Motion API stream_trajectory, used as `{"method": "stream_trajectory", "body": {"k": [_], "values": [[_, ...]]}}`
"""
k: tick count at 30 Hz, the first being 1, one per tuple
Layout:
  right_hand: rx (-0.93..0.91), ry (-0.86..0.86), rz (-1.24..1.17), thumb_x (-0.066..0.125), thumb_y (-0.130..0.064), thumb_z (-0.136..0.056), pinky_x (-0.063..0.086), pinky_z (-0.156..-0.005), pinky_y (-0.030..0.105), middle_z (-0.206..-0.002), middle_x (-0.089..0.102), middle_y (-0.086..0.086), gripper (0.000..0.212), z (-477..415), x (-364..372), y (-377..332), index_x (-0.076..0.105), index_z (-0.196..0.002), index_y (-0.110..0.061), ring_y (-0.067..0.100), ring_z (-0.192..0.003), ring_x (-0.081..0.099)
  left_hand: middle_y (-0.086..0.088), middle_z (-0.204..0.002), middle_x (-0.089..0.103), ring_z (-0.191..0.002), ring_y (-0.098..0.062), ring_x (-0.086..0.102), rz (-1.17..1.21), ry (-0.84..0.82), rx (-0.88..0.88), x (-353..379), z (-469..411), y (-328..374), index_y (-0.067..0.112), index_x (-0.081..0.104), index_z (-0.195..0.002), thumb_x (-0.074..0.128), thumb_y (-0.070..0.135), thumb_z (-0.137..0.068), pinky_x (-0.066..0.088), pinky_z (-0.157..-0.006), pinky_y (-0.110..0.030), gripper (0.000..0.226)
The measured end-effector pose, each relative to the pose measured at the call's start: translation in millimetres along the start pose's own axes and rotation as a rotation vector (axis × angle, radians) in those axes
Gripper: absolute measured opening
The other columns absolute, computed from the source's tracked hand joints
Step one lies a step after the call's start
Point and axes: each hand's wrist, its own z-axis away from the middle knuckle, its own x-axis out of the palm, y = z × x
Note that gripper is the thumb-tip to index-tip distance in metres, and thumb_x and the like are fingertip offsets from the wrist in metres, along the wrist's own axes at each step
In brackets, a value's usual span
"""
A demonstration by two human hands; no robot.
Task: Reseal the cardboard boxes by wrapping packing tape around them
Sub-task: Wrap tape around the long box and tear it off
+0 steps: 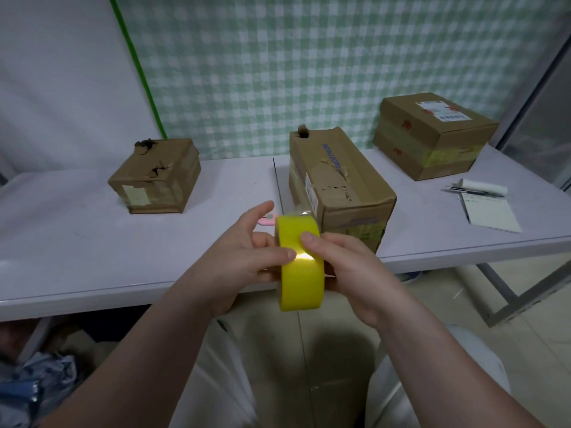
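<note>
Tape roll (pixel 301 273), held upright, left hand (pixel 241 264) fingers (pixel 266 242) pinching its side, forefinger lifted, right hand (pixel 358 273) gripping opposite side

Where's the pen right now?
In the head view, the pen lies on the right side of the table, at the far edge of the notepad, just in front of the rightmost box.
</note>
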Motion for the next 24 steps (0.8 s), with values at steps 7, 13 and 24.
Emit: {"method": "stream_trajectory", "body": {"k": [7, 13, 24], "values": [[-0.028, -0.049, 0.089, 0.063, -0.048, -0.073, 0.045, -0.076, 0.037, -0.085, 0.061, 0.008, 0.059, 16.7, -7.0, 10.2, 0.061, -0.102, 0.004, 0.02, -0.082, 0.058, -0.002, -0.077, 0.052, -0.065, -0.009, 0.05, -0.37, 0.108, 0.132, 9.0, -3.7, -1.2, 0.025, 0.067, -0.112, 0.061, 0.031, -0.089, 0.053, -0.069, -0.035, 0.025], [-0.044, -0.078, 0.091, 0.062, -0.047, -0.074, 0.044, -0.072, 0.033, -0.078, 0.062, -0.001, 0.039, 26.3, -9.6, 15.3, 0.066, -0.09, -0.012, 0.013, -0.075, 0.059, -0.001, -0.066, 0.063, -0.064, -0.01, 0.054, -0.406, 0.206, 0.27, 14.3, -13.2, -3.0, 0.014, 0.072, -0.077, 0.069, 0.017, -0.084, 0.05, -0.072, -0.039, 0.008], [-0.046, -0.04, 0.064, 0.068, -0.041, -0.072, 0.049, -0.079, 0.042, -0.104, 0.067, 0.024, 0.05, 33.1, -20.5, 1.5, 0.063, -0.105, -0.004, 0.03, -0.089, 0.064, 0.014, -0.066, 0.056, -0.064, -0.002, 0.052, -0.712, 0.375, 0.504, 37.5, -22.8, 8.2, 0.022, 0.063, -0.072, 0.063, 0.016, -0.086, 0.036, -0.058, -0.008, 0.015]]}}
